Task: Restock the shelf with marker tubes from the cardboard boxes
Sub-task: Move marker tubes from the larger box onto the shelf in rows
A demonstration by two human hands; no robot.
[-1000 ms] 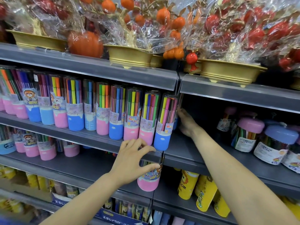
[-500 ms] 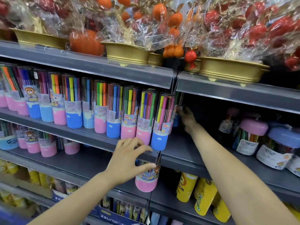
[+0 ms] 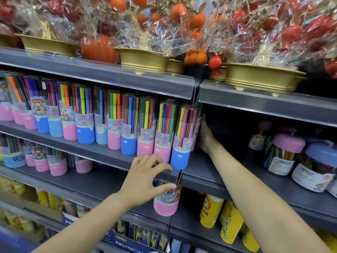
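Little has been altered over the last second: the row of marker tubes (image 3: 102, 115) on the shelf (image 3: 91, 149) stands as before. A pink-based tube (image 3: 166, 202) is gripped by the left hand (image 3: 144, 178). The right hand (image 3: 205, 136) is kept behind the end tube (image 3: 184, 136), perhaps steadying it; its fingers are hidden. Placement seems pending.

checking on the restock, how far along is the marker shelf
Done: a full front row of marker tubes lines the middle shelf. In hand: the left hand grips a pink-based tube below it; the right hand reaches behind the end tube. Left: the lower shelf row looks sparse. No boxes visible.
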